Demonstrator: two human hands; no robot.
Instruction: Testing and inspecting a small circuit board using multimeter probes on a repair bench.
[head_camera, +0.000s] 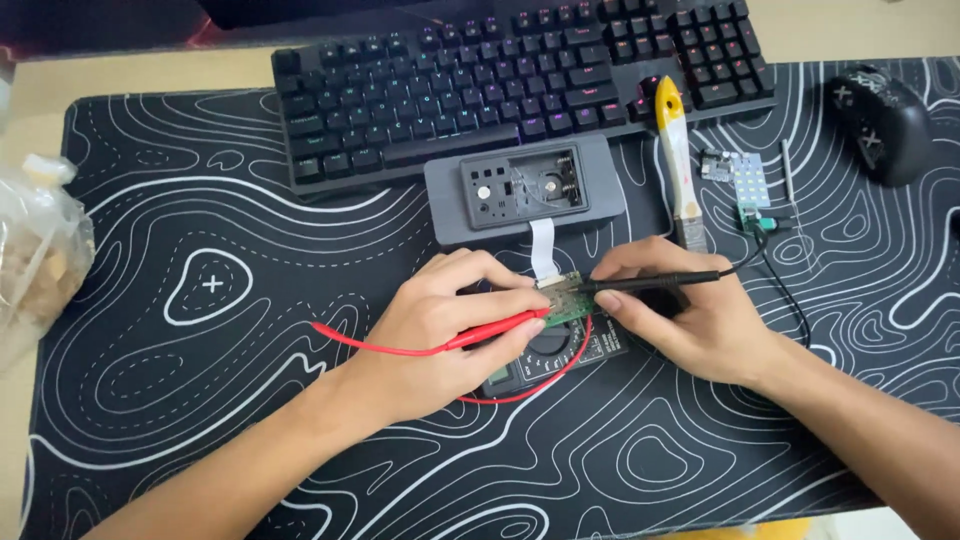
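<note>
A small green circuit board lies flat just below the grey case. A red probe and a black probe touch it.

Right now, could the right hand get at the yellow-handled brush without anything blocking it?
Probably yes. The yellow-handled brush lies in the open on the desk mat, just above the right hand, with nothing between them. But that hand holds the black probe, so it would have to put that down first.
</note>
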